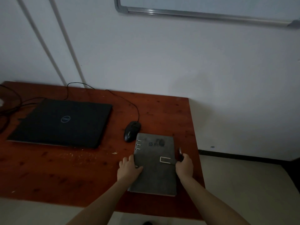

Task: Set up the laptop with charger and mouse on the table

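Note:
A closed black laptop (61, 123) lies on the left part of the reddish wooden table (48, 172). A black wired mouse (131, 131) sits to its right, its cable (123, 99) looping back behind the laptop. More dark cables (9, 104) trail off the table's left edge. In front of the mouse lies a grey ring-bound notebook (155, 166). My left hand (129, 167) rests on the notebook's left edge by the rings. At the right edge, my right hand (184, 165) grips the notebook's clasp strap (180, 155).
The table stands against a pale wall, with its right edge just beyond the notebook. A whiteboard (203, 7) hangs high on the wall. Two white conduits (65, 41) run down the wall at the left. Pale floor shows to the right and below.

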Action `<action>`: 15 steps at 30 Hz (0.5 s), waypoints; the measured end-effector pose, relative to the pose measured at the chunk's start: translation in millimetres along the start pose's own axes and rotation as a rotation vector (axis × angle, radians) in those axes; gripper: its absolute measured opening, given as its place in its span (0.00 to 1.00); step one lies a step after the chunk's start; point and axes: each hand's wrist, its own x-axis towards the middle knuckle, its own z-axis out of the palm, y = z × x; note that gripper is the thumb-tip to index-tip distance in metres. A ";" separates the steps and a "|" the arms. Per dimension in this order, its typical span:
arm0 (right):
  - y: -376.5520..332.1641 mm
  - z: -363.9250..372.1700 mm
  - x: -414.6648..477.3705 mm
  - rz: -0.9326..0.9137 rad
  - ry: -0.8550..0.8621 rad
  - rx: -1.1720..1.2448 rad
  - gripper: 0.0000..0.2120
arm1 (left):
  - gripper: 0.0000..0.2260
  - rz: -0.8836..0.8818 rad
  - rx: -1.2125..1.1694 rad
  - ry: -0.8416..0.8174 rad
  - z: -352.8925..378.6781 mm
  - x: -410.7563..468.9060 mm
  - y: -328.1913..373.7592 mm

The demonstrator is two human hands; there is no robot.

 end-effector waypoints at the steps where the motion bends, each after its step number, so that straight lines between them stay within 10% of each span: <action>1: 0.1 -0.1 -1.2 -0.015 -0.002 -0.039 0.21 | 0.31 0.047 0.037 0.026 0.9 -3.3 -2.8; 15: -4.3 -5.4 -6.5 -0.104 -0.046 -0.146 0.20 | 0.31 0.267 0.247 -0.081 -17.1 -15.0 -17.2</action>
